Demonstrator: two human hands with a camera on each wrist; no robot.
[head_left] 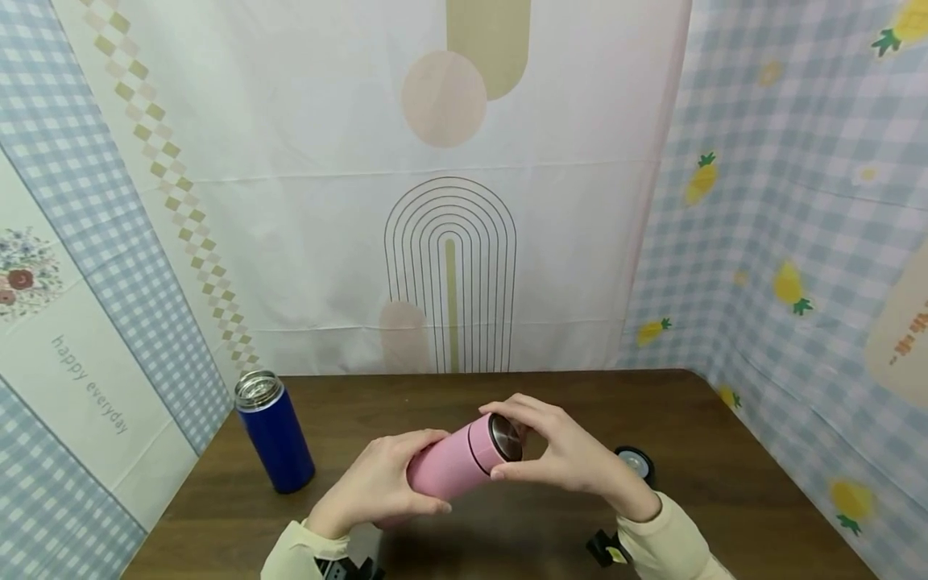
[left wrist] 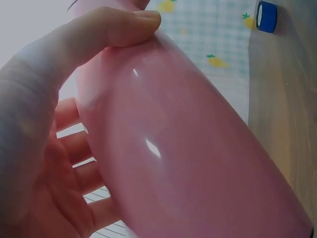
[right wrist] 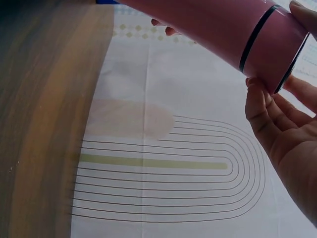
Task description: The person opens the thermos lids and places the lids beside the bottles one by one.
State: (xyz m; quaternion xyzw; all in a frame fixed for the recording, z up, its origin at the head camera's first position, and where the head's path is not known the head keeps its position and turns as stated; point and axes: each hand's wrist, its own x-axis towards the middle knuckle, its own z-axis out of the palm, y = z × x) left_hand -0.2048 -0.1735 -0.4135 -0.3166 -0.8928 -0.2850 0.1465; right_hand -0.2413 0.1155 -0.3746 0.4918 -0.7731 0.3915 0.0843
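Note:
A pink thermos bottle (head_left: 448, 467) is held above the table, tilted, with its lid end up and to the right. My left hand (head_left: 387, 477) grips the body, thumb on the near side, as the left wrist view also shows. The fingers and thumb of my right hand (head_left: 558, 447) pinch the pink lid (right wrist: 277, 49), which has a steel top. A dark line runs between lid and body; whether the lid is loose I cannot tell. The bottle's lower end is partly hidden behind my left hand in the head view.
A blue bottle (head_left: 279, 443) with its steel mouth uncovered stands at the left of the wooden table (head_left: 725, 451). A blue cap (left wrist: 267, 17) lies on the right side, partly behind my right forearm in the head view. Printed cloths hang around the back and sides.

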